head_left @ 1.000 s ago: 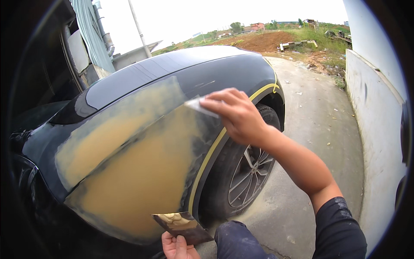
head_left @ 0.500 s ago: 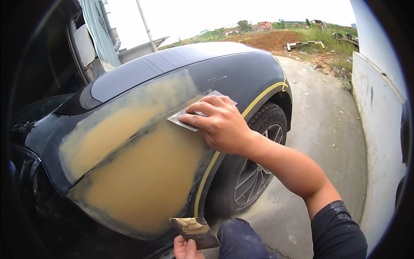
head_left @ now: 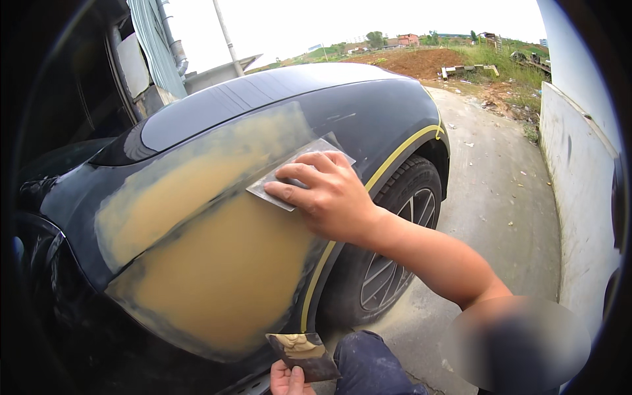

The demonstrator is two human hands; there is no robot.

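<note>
Drawn down and left along the dark car panel (head_left: 355, 105) since half a second earlier, a translucent spreader (head_left: 259, 189) lies above-left of the wheel (head_left: 378, 283), long axis slanting with the crease (head_left: 174, 234), one short end pointing away from the wheel. The right hand (head_left: 329, 197) has it in its grip; below-left of the wheel, the left hand (head_left: 289, 382) pinches a plate (head_left: 319, 368) bearing tan paste (head_left: 296, 345).

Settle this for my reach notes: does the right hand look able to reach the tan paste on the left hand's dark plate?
Probably yes: the left hand holds the dark plate with tan paste uncovered, and nothing visible blocks the right hand, though it grips a spreader.
</note>
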